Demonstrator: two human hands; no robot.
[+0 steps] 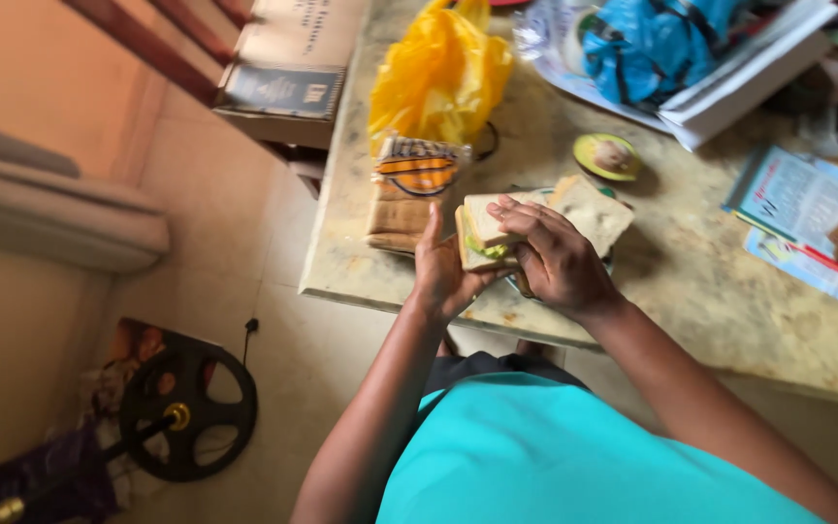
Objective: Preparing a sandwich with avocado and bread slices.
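You have the sandwich [482,238] pinned between both hands just above the near edge of the stone table [729,291]. Your left hand [443,272] cups it from the side and underneath, fingers closed against the bread so the green filling showing at the edge stays put. Your right hand [555,257] lies over the top slice with fingers curled down on it, pressing the layers together.

Just beyond the sandwich, a loose slice of bread [594,212] rests on a plate whose rim barely shows, close enough to reach without letting go for long. To the left of the sandwich sits the bread bag [409,194], with a yellow plastic bag [438,78] behind it. Past the loose slice, further from the sandwich, half an avocado [608,155] lies cut side up with its stone still in, so it does not roll.
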